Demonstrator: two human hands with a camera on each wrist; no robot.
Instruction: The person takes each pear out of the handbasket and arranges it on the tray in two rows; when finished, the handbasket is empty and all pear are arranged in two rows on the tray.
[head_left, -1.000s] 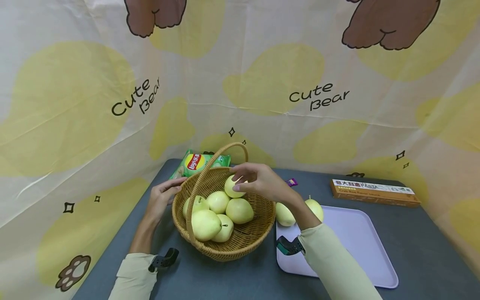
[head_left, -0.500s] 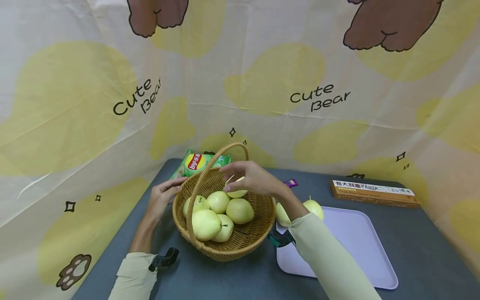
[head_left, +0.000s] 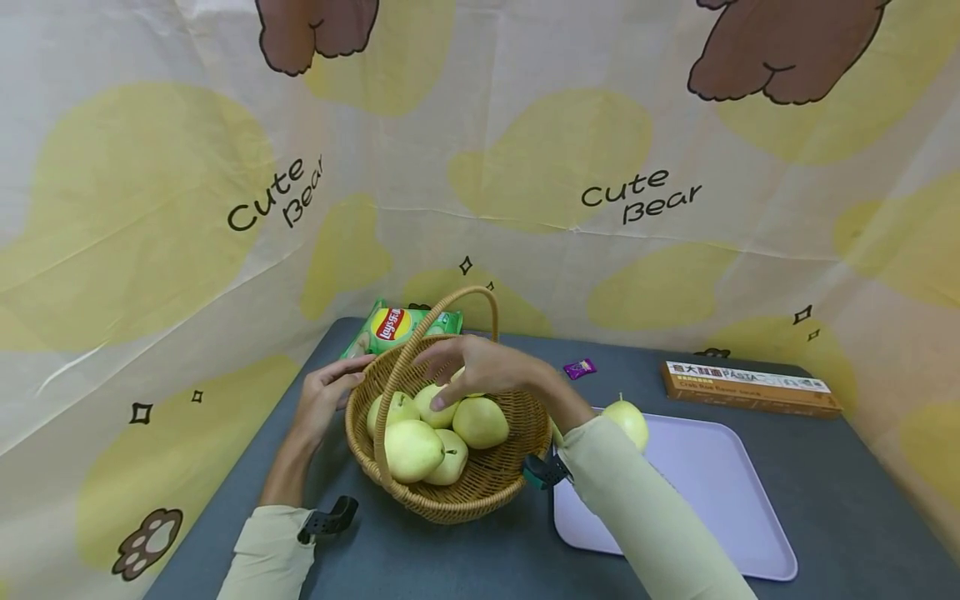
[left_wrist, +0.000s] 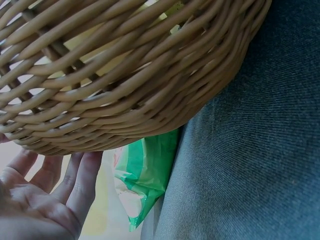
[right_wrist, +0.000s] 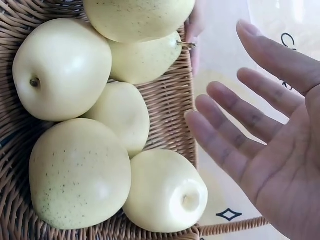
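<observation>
A wicker basket (head_left: 480, 487) with a hoop handle (head_left: 420, 337) stands mid-table and holds several pale yellow pears (head_left: 411, 450). My right hand (head_left: 480, 371) hovers over the pears at the back of the basket with its fingers spread and nothing in it. In the right wrist view the open palm (right_wrist: 265, 150) is just above the pears (right_wrist: 75, 175). My left hand (head_left: 324, 396) rests against the basket's left rim, and its straight fingers (left_wrist: 82, 182) lie along the woven wall (left_wrist: 125, 75).
A lilac tray (head_left: 720, 500) lies right of the basket with one pear (head_left: 628, 421) at its near-left corner. A green crisp bag (head_left: 393, 325) sits behind the basket. A purple wrapper (head_left: 580, 367) and a long pasta box (head_left: 750, 386) lie at the back right.
My right hand lowered the pear it was holding into the back of the basket and let go; it is now open. My left hand has stayed on the rim.
</observation>
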